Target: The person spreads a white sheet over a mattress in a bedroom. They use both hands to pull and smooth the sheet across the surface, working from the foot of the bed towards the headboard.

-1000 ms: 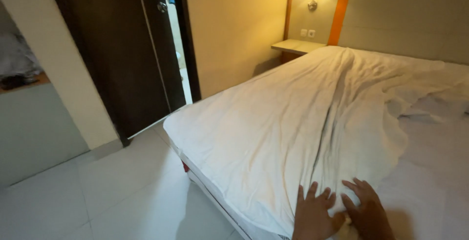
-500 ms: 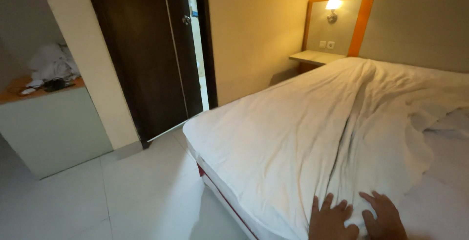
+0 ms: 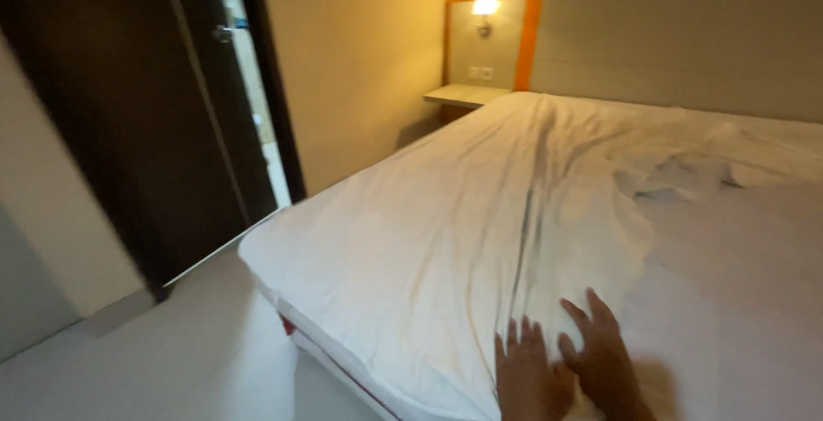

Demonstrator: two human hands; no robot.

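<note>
while spread flat, left hand [image 3: 527, 378] and right hand [image 3: 604, 361] fingers atop white sheet [image 3: 446, 249]

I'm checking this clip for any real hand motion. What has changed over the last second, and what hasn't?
Mostly the view shifted: the counter at left has dropped out of sight. The left hand and right hand stay flat, side by side, on the white sheet near the bed's foot edge, gripping nothing. The sheet's wrinkles, lit wall lamp, bedside shelf and dark door look unchanged.
</note>
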